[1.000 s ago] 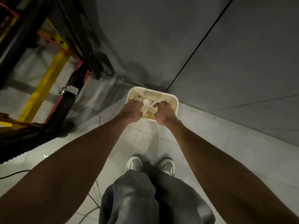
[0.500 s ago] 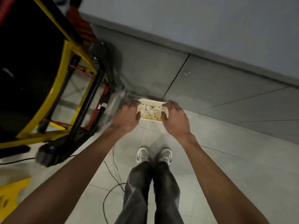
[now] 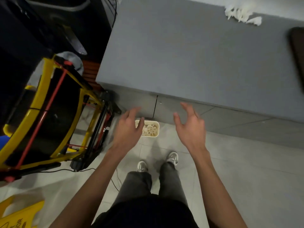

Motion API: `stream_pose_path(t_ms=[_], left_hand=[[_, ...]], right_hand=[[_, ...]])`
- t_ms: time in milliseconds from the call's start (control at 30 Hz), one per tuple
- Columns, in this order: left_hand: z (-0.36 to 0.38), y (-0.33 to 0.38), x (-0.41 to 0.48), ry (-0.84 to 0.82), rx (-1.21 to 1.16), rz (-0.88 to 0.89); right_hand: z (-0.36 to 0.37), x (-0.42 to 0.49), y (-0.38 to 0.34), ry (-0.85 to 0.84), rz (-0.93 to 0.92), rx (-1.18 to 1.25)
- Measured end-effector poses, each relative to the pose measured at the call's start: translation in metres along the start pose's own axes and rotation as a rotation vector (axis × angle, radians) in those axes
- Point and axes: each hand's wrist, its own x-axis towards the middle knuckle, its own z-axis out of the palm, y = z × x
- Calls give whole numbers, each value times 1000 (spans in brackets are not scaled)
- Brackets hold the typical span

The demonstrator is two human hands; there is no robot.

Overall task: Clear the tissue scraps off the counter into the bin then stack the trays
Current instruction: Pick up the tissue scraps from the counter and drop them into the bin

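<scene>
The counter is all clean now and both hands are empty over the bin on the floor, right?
Not quite. The counter isn't clean: the head view shows a pile of tissue scraps at its far right edge. The rest is right: the left hand and right hand are open and empty above the bin on the floor.

Bare forearms – black top (image 3: pixel 144 214), grey trousers (image 3: pixel 139 183), grey-white sneakers (image 3: pixel 142 166).

Cream bin (image 3: pixel 156 129) on floor against counter (image 3: pixel 189 55) base, full of scraps; white tissue scraps (image 3: pixel 241 14) far right on counter, dark tray (image 3: pixel 298 53) at right edge.
</scene>
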Motion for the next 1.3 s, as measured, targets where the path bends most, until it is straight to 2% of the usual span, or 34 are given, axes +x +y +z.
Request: stream_pose_path(t_ms=[300,467,633,800,900,1067,1200,1300], left_hand=[[24,114,119,23,-68,126],[72,175,215,55,-60,151],[134,216,307,19,-49,129],[188,220,374,-142,29,28],[214,204,394,-210,159,47],[228,193,389,-216,271,29],[226,193,394,-241,318,15],[225,197,397,-256,322,0]], right_hand=[[-94,92,51,155,44,68],[-127,186,102,179,66,57],[-150,290,144,161,54,45],[-166,396,178,114,68,7],[-174,464,199,104,91,-15],[-177,563,228,75,114,-55],[-163,597,257,7,134,-186],[-148,584,270,41,163,-202]])
